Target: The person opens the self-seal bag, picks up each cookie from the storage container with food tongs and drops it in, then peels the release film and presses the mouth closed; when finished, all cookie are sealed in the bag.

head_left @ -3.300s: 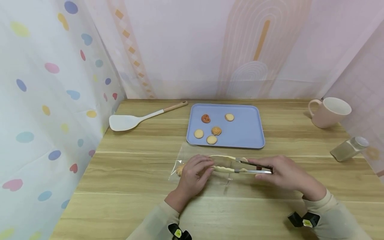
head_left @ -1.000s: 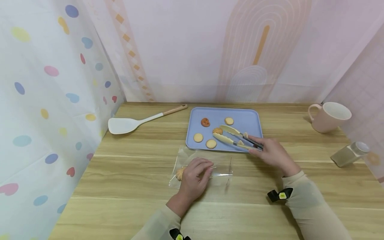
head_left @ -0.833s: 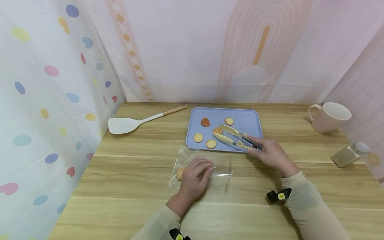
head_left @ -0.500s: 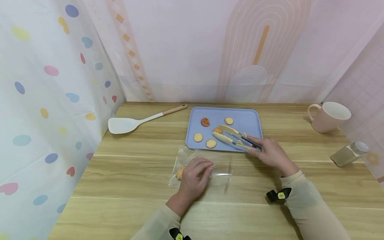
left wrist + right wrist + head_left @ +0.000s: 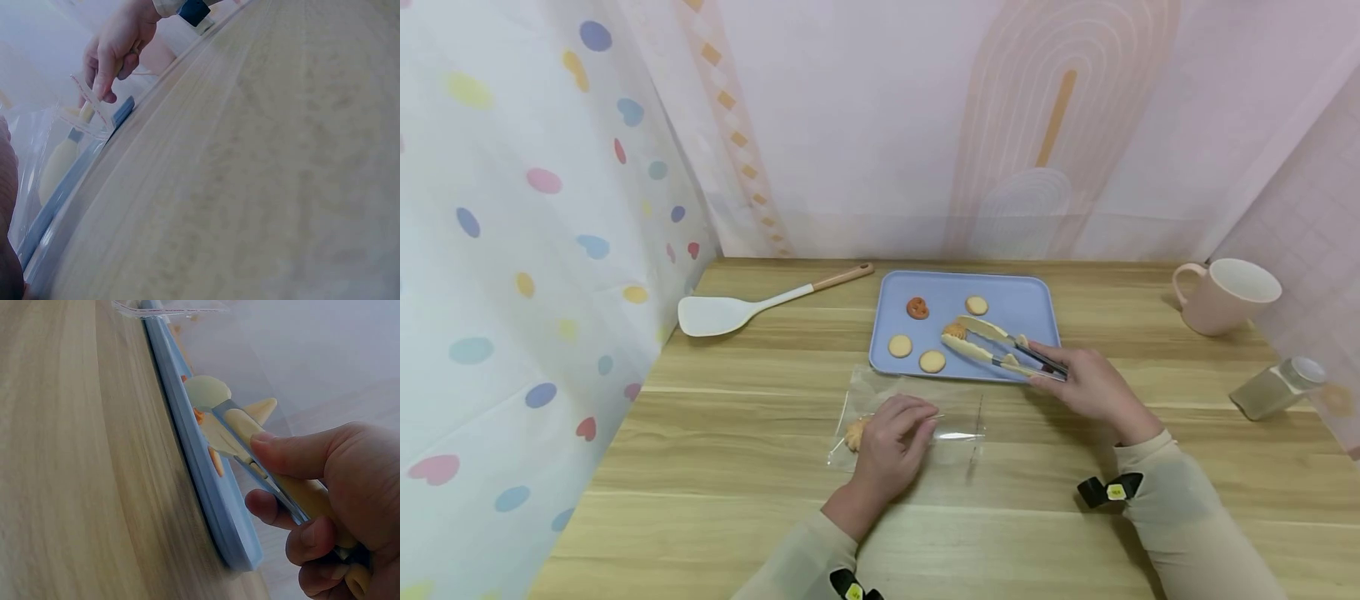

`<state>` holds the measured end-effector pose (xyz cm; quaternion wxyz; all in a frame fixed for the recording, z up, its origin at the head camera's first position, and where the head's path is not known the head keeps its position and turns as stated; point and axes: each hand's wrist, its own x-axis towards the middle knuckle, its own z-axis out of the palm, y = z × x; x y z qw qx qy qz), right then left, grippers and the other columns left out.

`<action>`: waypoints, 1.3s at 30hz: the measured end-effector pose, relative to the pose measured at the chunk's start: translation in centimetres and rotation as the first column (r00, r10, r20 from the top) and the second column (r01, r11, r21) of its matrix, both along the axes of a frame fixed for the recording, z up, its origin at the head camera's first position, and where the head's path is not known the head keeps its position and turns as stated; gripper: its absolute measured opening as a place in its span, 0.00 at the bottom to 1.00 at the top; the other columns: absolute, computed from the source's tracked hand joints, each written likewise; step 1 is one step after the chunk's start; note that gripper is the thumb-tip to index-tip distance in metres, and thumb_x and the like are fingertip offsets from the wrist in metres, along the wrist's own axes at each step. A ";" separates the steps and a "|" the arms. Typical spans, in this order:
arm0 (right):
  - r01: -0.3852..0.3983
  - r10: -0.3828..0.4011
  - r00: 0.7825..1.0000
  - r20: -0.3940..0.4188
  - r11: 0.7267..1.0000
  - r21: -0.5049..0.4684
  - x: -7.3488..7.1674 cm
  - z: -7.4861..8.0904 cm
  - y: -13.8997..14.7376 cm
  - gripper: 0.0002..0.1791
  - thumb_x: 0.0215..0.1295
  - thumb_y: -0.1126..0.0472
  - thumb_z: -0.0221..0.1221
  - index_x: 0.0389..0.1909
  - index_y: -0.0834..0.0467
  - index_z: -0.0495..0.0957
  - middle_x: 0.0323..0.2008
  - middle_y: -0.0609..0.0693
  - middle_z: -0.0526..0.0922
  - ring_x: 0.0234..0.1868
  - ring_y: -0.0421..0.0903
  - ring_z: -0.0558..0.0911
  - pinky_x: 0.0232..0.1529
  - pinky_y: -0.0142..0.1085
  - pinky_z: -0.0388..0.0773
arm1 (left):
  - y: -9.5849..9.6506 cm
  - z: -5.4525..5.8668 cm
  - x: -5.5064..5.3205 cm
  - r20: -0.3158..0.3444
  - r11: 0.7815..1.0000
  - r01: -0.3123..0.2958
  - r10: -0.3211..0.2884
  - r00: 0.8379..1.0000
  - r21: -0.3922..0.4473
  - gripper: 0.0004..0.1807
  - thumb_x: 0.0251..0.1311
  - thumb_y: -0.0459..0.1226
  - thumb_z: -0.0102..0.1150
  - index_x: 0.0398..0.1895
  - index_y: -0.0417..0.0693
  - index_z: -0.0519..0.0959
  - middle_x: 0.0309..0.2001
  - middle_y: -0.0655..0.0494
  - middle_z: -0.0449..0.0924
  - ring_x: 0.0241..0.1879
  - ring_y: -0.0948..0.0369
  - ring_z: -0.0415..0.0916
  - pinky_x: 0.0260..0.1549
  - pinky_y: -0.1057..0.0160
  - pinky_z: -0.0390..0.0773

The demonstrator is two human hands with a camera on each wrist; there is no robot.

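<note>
My right hand [image 5: 1093,385] grips cream-tipped tongs [image 5: 985,350] over the blue tray [image 5: 1015,308]. The tongs' tips stand on either side of a swirl cookie [image 5: 955,331]. In the right wrist view, the thumb presses one arm of the tongs [image 5: 240,425] and curled fingers lie against the other. My left hand [image 5: 891,442] rests on a clear plastic bag [image 5: 958,425] in front of the tray, pinching its upper layer at the fingertips. Another ridged cookie [image 5: 855,435] lies inside the bag, partly hidden by that hand.
Also on the tray are a brown pretzel-shaped cookie [image 5: 917,308] and round pale cookies [image 5: 900,346]. A white spatula [image 5: 715,317] lies to the left. At the right stand a pink mug [image 5: 1221,300] and a tilted-looking glass shaker [image 5: 1273,389].
My right hand has carried the tongs from the bag's mouth to the tray. Lately their tips have drawn slightly closer around the swirl cookie, which has shifted a little. My left hand stays on the bag.
</note>
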<state>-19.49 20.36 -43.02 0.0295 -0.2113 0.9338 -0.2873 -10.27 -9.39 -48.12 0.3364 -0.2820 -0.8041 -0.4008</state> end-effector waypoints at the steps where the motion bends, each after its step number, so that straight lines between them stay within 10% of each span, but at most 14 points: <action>1: 0.004 -0.004 1.000 0.003 1.000 0.000 0.0 0.0 0.0 0.31 0.62 0.50 0.64 0.66 0.51 0.71 0.20 0.49 0.67 0.15 0.41 0.60 0.16 0.35 0.65 | 0.0 0.0 0.0 0.001 1.000 -0.001 0.001 1.000 -0.003 0.06 0.62 0.33 0.59 0.38 0.41 0.83 0.39 0.55 0.83 0.42 0.59 0.79 0.45 0.64 0.78; 23: -0.026 0.025 1.000 0.015 1.000 0.012 -0.2 0.6 0.2 0.31 0.63 0.50 0.63 0.66 0.53 0.70 0.22 0.50 0.69 0.16 0.42 0.61 0.17 0.35 0.65 | 0.0 0.0 -0.1 0.016 1.000 -0.003 0.003 1.000 -0.013 0.07 0.63 0.33 0.59 0.37 0.41 0.84 0.38 0.55 0.82 0.42 0.60 0.78 0.46 0.65 0.78; 31: -0.029 0.029 1.000 0.005 0.999 -0.027 2.0 1.6 2.2 0.30 0.64 0.48 0.62 0.66 0.52 0.70 0.42 0.56 0.80 0.15 0.38 0.58 0.16 0.33 0.63 | 0.1 0.1 -0.1 0.006 1.000 -0.001 0.001 1.000 -0.016 0.06 0.63 0.34 0.59 0.38 0.41 0.84 0.39 0.54 0.82 0.42 0.59 0.79 0.45 0.64 0.78; 39: -0.040 0.039 0.999 -0.033 0.999 -0.010 1.9 1.3 2.0 0.29 0.64 0.49 0.63 0.65 0.51 0.72 0.26 0.49 0.75 0.14 0.37 0.58 0.16 0.32 0.62 | -0.1 0.0 -0.1 0.001 1.000 -0.004 0.004 1.000 -0.002 0.05 0.60 0.32 0.61 0.37 0.40 0.84 0.38 0.54 0.82 0.41 0.59 0.79 0.45 0.64 0.78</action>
